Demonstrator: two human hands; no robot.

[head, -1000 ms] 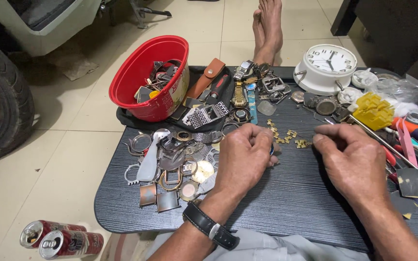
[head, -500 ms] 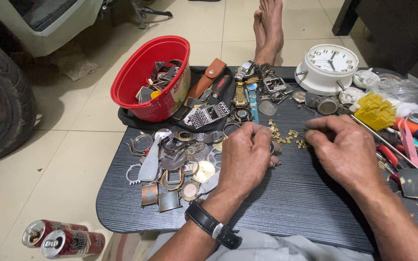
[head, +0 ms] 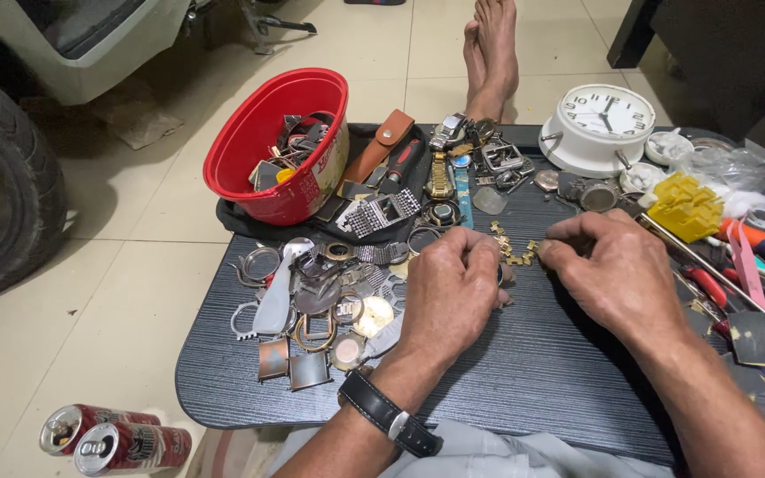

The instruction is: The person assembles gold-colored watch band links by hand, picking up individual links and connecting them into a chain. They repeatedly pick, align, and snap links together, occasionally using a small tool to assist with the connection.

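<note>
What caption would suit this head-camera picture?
Left hand and right hand pinch small gold watch links on a dark table strewn with watch parts.

Both of your forearms reach forward from the lower edge of the view, angling in toward each other. Your left hand (head: 453,288) lies knuckles up, fingers curled under into a loose fist, thumb tucked toward the fingertips as if pinching something too small to see. Your right hand (head: 613,270) sits just beside it, also palm down, fingers bent, its thumb and forefinger tips pressed together and pointing toward the left hand.
</note>
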